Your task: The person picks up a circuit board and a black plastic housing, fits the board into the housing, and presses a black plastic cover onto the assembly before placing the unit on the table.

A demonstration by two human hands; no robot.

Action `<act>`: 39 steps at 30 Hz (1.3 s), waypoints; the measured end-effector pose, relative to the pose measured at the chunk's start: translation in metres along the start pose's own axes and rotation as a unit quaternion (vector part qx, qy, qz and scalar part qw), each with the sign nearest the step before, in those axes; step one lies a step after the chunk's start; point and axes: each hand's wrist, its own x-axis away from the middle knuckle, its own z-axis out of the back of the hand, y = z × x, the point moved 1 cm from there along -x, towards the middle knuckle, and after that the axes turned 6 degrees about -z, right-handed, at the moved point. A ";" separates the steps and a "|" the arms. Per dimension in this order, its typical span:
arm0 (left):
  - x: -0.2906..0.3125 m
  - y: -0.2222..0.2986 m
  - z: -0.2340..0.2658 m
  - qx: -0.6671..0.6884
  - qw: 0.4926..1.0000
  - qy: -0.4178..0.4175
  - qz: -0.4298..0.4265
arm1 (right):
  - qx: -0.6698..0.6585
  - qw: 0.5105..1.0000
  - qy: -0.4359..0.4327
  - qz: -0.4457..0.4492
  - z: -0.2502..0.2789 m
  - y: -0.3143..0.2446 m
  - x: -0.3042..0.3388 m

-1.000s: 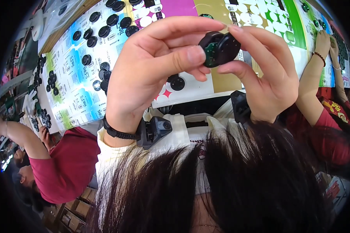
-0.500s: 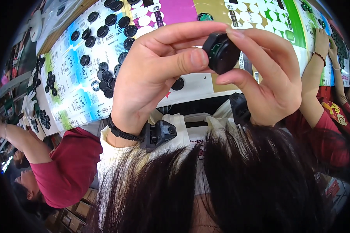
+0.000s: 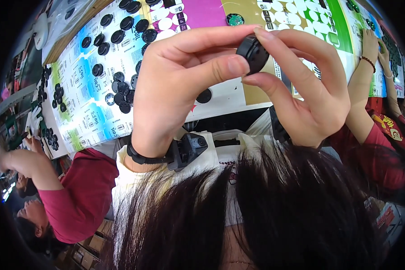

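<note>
Between both hands, above the table, I hold a small round black plastic case [image 3: 254, 55], tilted on edge. My left hand [image 3: 173, 81] pinches its left side with thumb and fingers. The thumb and forefinger of my right hand [image 3: 312, 96] grip its right side. A seam runs round the rim between its two parts; no green shows in it. Below my left hand a black disc [image 3: 204, 96] lies on the table. Beyond my hands sits an open round case with a green circuit board [image 3: 235, 19].
Several black round cases [image 3: 117, 36] and a pile of black discs [image 3: 121, 90] lie on the printed sheets [image 3: 83, 81] at left. People in red work on both sides: one arm [image 3: 362, 67] reaches in at right, a red sleeve [image 3: 83, 193] is at left.
The case has turned more edge-on and shifted slightly left in my fingers. The green strip seen at its edge no longer shows. At left, the other person's forearm has lowered.
</note>
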 end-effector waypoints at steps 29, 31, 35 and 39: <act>0.012 -0.009 0.127 -0.374 0.915 0.149 0.005 | -0.077 0.955 -0.180 -0.225 -0.061 0.020 0.032; 0.020 -0.012 0.158 -0.585 0.791 0.180 0.026 | -0.060 0.953 -0.209 -0.211 -0.068 0.018 0.034; 0.027 -0.034 0.180 -0.725 0.673 0.143 0.021 | -0.005 0.953 -0.268 -0.144 -0.089 0.013 0.030; 0.015 -0.036 0.160 -0.785 0.616 0.064 0.022 | 0.037 0.960 -0.274 -0.054 -0.106 0.015 0.020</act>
